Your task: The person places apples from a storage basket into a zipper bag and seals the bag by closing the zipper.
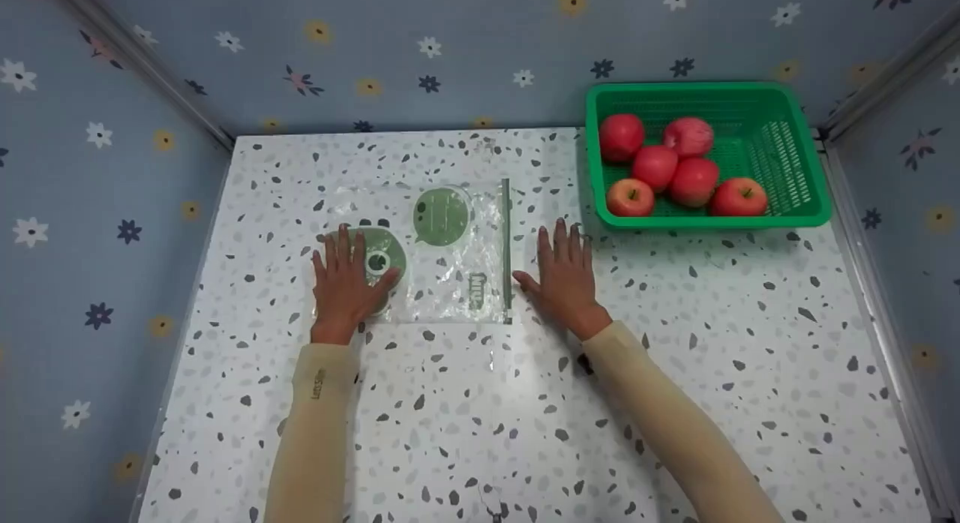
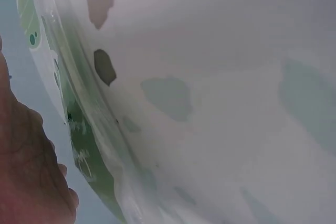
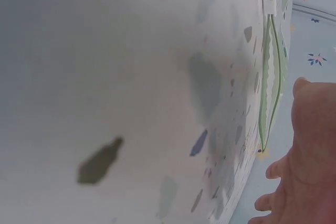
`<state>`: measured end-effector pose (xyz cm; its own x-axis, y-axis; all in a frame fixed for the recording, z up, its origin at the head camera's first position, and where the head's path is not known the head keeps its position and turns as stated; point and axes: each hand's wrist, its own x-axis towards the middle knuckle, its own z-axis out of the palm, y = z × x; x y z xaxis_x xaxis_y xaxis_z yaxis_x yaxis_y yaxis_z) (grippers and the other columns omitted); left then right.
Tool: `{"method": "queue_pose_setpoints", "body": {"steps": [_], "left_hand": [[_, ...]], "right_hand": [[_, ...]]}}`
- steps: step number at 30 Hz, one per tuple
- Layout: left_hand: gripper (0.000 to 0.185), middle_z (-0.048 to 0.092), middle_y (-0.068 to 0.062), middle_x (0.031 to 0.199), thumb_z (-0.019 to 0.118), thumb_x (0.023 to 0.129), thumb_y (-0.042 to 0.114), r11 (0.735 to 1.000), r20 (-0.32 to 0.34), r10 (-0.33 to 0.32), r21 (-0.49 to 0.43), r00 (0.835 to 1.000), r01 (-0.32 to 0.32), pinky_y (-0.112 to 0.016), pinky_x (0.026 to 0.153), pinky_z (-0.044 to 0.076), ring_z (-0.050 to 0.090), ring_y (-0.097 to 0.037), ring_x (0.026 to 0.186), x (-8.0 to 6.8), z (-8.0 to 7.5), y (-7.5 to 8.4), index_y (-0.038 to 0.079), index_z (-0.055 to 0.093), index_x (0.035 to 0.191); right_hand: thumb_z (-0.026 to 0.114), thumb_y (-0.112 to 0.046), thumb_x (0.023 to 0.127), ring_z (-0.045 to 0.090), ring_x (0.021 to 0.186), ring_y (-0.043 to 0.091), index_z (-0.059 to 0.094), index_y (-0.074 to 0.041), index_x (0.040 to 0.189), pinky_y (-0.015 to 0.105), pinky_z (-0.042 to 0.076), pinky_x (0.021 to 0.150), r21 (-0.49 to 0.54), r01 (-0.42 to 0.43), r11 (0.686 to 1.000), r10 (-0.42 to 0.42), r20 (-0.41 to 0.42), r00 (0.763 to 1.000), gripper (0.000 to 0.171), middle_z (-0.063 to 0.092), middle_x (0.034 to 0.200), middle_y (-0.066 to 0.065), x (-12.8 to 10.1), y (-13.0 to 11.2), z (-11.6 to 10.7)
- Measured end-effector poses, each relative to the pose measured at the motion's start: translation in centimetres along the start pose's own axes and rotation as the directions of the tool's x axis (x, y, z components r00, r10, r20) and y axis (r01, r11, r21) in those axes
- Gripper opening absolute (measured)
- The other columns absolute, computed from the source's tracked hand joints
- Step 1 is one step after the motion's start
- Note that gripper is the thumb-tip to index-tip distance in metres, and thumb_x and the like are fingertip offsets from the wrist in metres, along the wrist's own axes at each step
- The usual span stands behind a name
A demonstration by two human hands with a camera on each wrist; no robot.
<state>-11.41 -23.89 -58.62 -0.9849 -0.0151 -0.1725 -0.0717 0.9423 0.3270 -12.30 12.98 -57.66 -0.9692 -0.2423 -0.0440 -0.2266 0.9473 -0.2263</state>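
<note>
A clear plastic zip bag (image 1: 450,283) with green cartoon prints lies flat on the speckled table, its green zip strip (image 1: 506,245) on the right side. My left hand (image 1: 345,287) rests over the bag's left end, fingers straight and spread, partly covering a round green print. Just right of the zip strip, my right hand (image 1: 566,279) is spread with its palm down, thumb tip close to the strip. From the right wrist view, the bag's mouth (image 3: 272,77) shows a gap between its green-edged sides, with a small white slider (image 3: 269,6) at one end.
At the back right stands a green plastic basket (image 1: 806,185) holding several red apples (image 1: 694,181). Flower-patterned walls (image 1: 480,50) enclose the white speckled table (image 1: 465,433) at the back and both sides.
</note>
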Motion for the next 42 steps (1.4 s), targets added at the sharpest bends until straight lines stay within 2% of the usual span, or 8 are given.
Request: {"method": "queue_pose_setpoints", "body": {"steps": [10, 19, 25, 30, 35, 42], "left_hand": [[0.098, -0.006, -0.018, 0.176, 0.048, 0.101, 0.066, 1.000, 0.025, 0.012, -0.015, 1.000, -0.012, -0.059, 0.130, -0.008, -0.007, -0.042, 0.162, -0.2, 0.0, 1.9, 0.007, 0.008, 0.168], [0.098, -0.003, -0.016, 0.177, 0.044, 0.101, 0.069, 0.999, 0.047, 0.045, -0.021, 0.998, -0.044, -0.059, 0.131, -0.004, -0.004, -0.041, 0.163, 0.0, 0.2, 4.1, 0.010, 0.007, 0.169], [0.096, 0.002, -0.016, 0.177, 0.046, 0.101, 0.069, 0.997, 0.034, 0.070, -0.033, 0.997, -0.069, -0.059, 0.131, -0.001, 0.001, -0.040, 0.163, 0.0, 0.5, 5.6, 0.010, 0.011, 0.169], [0.095, 0.005, -0.016, 0.177, 0.044, 0.102, 0.068, 0.995, 0.048, 0.098, -0.019, 0.994, -0.097, -0.059, 0.131, 0.002, 0.004, -0.042, 0.162, -0.1, 0.8, 6.9, 0.010, 0.011, 0.169], [0.093, 0.011, -0.019, 0.175, 0.045, 0.103, 0.065, 0.991, 0.044, 0.134, -0.002, 0.990, -0.134, -0.059, 0.131, 0.007, 0.009, -0.044, 0.161, 0.0, 1.3, 8.1, 0.006, 0.017, 0.167], [0.090, 0.018, -0.019, 0.174, 0.047, 0.103, 0.063, 0.986, 0.037, 0.166, -0.001, 0.985, -0.166, -0.056, 0.131, 0.012, 0.015, -0.044, 0.160, 0.1, 2.1, 9.6, 0.003, 0.024, 0.165]], "right_hand": [[0.057, -0.057, 0.102, 0.023, 0.155, 0.052, 0.031, 0.001, 0.162, 0.064, 0.019, 0.127, -0.002, -0.004, 1.000, 0.004, -0.029, 1.000, 0.087, 0.024, 0.168, 0.033, 0.0, -0.1, -0.1], [0.056, -0.054, 0.104, 0.028, 0.153, 0.049, 0.031, 0.002, 0.161, 0.063, 0.021, 0.127, 0.041, -0.052, 0.998, 0.052, 0.021, 0.998, 0.084, 0.028, 0.166, 0.031, 0.0, -0.2, -0.2], [0.055, -0.049, 0.106, 0.029, 0.153, 0.046, 0.030, 0.001, 0.161, 0.061, 0.019, 0.128, 0.091, -0.076, 0.993, 0.071, 0.047, 0.996, 0.079, 0.028, 0.166, 0.029, -0.1, -0.4, -0.2], [0.060, -0.042, 0.105, 0.033, 0.150, 0.045, 0.036, 0.002, 0.158, 0.061, 0.021, 0.127, 0.134, -0.077, 0.988, 0.077, 0.002, 0.997, 0.073, 0.034, 0.163, 0.029, -0.3, -0.6, -0.1], [0.064, -0.037, 0.103, 0.037, 0.147, 0.046, 0.040, 0.003, 0.155, 0.061, 0.024, 0.125, 0.146, -0.061, 0.987, 0.068, -0.039, 0.997, 0.070, 0.039, 0.159, 0.030, -0.3, -0.7, 0.1], [0.066, -0.034, 0.102, 0.038, 0.146, 0.045, 0.041, 0.004, 0.154, 0.059, 0.026, 0.125, 0.161, -0.044, 0.986, 0.053, -0.052, 0.997, 0.069, 0.040, 0.158, 0.029, -0.3, -1.0, 0.4]]}}
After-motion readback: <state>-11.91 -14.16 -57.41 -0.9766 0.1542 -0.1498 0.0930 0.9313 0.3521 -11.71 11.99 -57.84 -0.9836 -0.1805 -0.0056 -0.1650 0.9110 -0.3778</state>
